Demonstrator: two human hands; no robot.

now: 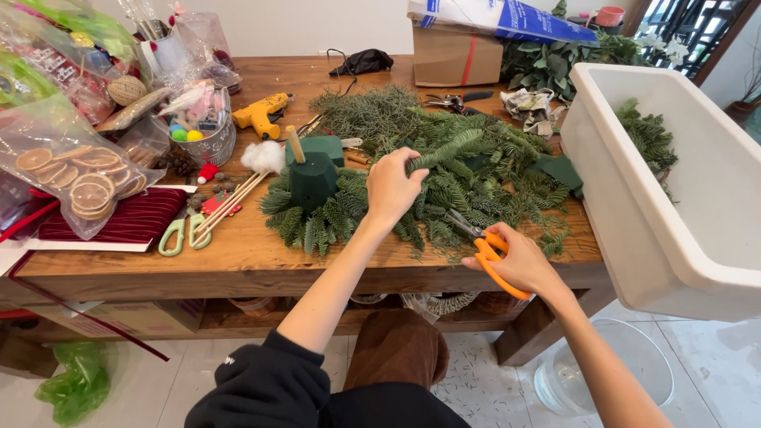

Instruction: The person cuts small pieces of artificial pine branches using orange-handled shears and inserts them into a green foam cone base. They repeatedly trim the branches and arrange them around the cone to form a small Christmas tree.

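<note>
Right hand closed on orange scissors at the near table edge, blades pointing into the greenery. Left hand pinches a fir sprig, lifted just above the fir pile mid-table. Sprig looks light, springy, needles soft but stem stiffer; best held low on the stem, as the fingers do now. Left of it, a dark green foam cone with a wooden stick on top, ringed with fir at its base; foam likely crumbly, dents easily. Green scissors and skewers lie further left. White tub at right holds more fir. Clear bag holds dried orange slices. Tin pot holds small ornaments. Yellow glue gun behind, cardboard box at the far edge.
</note>
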